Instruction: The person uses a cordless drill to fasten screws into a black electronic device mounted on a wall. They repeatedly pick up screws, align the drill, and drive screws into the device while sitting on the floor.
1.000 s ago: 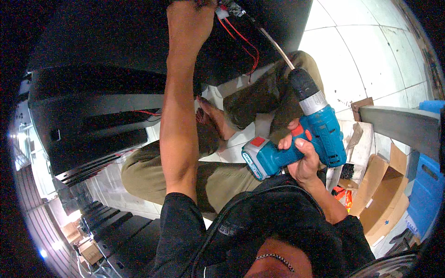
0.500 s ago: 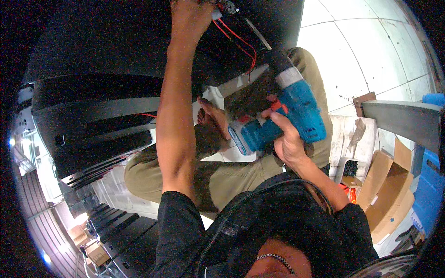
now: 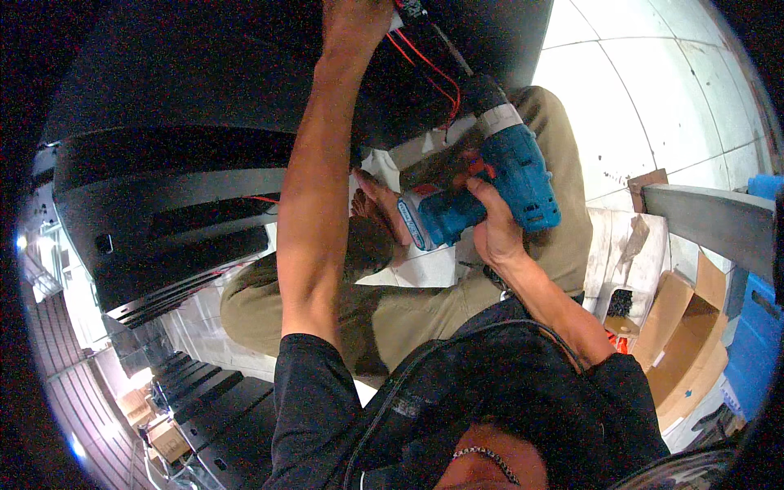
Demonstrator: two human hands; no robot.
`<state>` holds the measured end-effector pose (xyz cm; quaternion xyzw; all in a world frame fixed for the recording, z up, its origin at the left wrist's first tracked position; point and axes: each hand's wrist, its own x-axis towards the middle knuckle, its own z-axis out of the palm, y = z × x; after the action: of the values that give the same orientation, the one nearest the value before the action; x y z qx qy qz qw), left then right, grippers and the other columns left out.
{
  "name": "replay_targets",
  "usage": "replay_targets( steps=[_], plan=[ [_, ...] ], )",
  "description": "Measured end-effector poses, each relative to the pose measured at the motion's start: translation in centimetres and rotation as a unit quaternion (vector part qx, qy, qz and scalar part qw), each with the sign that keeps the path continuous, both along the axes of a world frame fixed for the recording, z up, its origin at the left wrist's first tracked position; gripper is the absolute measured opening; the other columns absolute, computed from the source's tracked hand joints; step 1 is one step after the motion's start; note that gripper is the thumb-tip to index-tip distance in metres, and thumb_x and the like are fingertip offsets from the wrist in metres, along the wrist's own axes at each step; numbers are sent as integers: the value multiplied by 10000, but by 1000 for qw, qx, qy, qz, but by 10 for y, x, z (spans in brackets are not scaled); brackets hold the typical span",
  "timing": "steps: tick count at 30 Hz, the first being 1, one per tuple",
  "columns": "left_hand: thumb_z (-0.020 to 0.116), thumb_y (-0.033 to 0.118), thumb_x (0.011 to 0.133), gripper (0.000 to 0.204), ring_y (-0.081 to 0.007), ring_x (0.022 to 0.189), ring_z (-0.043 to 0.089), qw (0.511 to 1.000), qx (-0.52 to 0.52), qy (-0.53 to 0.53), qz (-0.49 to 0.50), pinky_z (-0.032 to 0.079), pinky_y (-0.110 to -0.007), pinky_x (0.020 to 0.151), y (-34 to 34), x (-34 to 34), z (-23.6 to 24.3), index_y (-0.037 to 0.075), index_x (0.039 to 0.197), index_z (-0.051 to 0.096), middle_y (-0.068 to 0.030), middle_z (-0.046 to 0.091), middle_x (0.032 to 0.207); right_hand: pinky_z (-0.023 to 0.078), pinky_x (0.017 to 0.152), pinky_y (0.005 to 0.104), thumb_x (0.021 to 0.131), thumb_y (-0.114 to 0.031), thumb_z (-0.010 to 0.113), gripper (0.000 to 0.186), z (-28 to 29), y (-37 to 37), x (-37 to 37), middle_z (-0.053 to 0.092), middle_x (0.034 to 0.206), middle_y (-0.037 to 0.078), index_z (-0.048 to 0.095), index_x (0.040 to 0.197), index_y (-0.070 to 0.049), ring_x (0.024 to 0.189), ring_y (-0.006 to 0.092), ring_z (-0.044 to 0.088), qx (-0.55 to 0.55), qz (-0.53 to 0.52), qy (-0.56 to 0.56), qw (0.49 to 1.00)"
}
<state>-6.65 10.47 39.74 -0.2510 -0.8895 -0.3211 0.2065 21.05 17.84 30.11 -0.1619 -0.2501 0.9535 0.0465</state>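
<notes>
My right hand [image 3: 500, 224] is wrapped round the grip of a teal cordless drill [image 3: 523, 175], a finger at its red trigger. From the drill's dark chuck [image 3: 482, 91] a long thin bit [image 3: 451, 49] points up and left. The bit's tip meets a small dark part [image 3: 411, 10] at the picture's upper edge. Beside that part is my left hand [image 3: 359, 24], its fingers curled and largely cut off by the frame, so what they grip is unclear. Two red wires [image 3: 437, 72] hang down from a small pale piece next to it.
A large black panelled cabinet [image 3: 180, 90] fills the upper left. My crossed legs [image 3: 408, 318] are below the drill. On the right are white floor tiles [image 3: 645, 90], a grey metal beam [image 3: 710, 220], an open cardboard box [image 3: 682, 335] and a blue crate [image 3: 751, 335].
The drill and my right hand have shifted slightly up and left in the picture. My left hand, the small part and the wires appear a little farther right.
</notes>
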Motion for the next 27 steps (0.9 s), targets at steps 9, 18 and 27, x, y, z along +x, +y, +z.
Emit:
replay_targets(
  steps=[9, 18, 27],
  plan=[
    [575, -11, 766, 167, -286, 854, 681, 999, -35, 23, 3, 529, -361, 740, 4, 10, 10, -8, 896, 680, -184, 683, 865, 449, 918, 320, 846, -64, 580, 325, -41, -9, 4, 611, 1072, 33, 563, 1170, -65, 987, 163, 579, 127, 1, -8, 992],
    [583, -20, 714, 152, -238, 707, 672, 994, -25, 88, -53, 512, -322, 621, 5, 2, 3, 20, 830, 674, -155, 662, 758, 461, 836, 299, 830, -24, 563, 261, -6, -4, -2, 596, 984, 20, 570, 1086, -76, 897, 147, 569, 2, 25, -18, 1000],
    [597, -3, 713, 144, -243, 682, 672, 997, 27, 61, -44, 517, -334, 615, 5, 1, -3, 16, 820, 691, -155, 663, 729, 459, 832, 297, 818, -28, 596, 247, -26, -9, -3, 596, 967, 9, 580, 1056, -87, 901, 150, 575, -3, 37, -53, 998]
  ],
)
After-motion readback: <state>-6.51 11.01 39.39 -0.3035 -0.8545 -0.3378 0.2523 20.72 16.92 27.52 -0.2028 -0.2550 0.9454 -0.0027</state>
